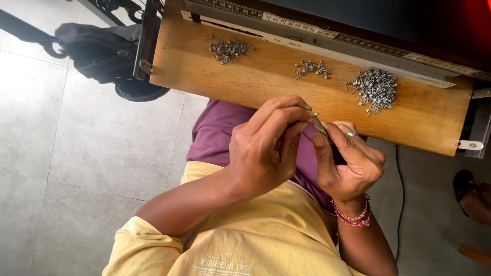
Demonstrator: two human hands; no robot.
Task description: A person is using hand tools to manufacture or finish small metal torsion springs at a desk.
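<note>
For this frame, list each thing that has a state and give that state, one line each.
left hand: closed, fingertips pinching a small metal piece.
right hand: closed, thumb and finger on the same piece.
small metal piece: held between both hands, clear of the board.
left pile of small metal parts: loose on the wooden board.
middle pile: small, scattered.
right pile: largest, heaped.
black bag: lying on the floor.

I see three heaps of small metal parts [231,50] [310,68] [376,88] lying well apart along a wooden board [266,82]. A black bag [105,53] sits on the grey tiled floor [76,153] beside the board's end, and a dark sandal [463,185] shows at the frame's edge.
</note>
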